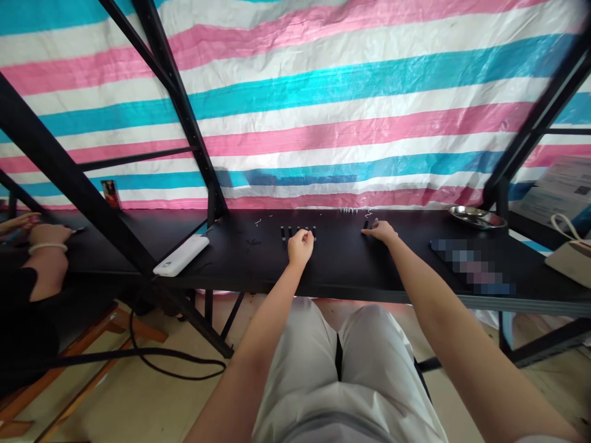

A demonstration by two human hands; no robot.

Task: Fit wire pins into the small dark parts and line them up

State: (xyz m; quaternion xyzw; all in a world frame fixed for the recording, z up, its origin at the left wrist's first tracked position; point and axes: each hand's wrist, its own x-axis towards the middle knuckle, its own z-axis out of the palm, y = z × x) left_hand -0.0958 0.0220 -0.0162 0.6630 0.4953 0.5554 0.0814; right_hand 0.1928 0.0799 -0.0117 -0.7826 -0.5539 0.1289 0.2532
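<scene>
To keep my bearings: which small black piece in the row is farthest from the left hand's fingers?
The leftmost small black piece, at the row's left end; the others sit nearer the left hand, which partly hides some.

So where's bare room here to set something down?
Black tabletop lies bare between the left hand and right hand, toward the front, and between the right hand and the metal dish. It's crowded at the row of small dark pieces by the left hand and among white bits at the far edge.
</scene>
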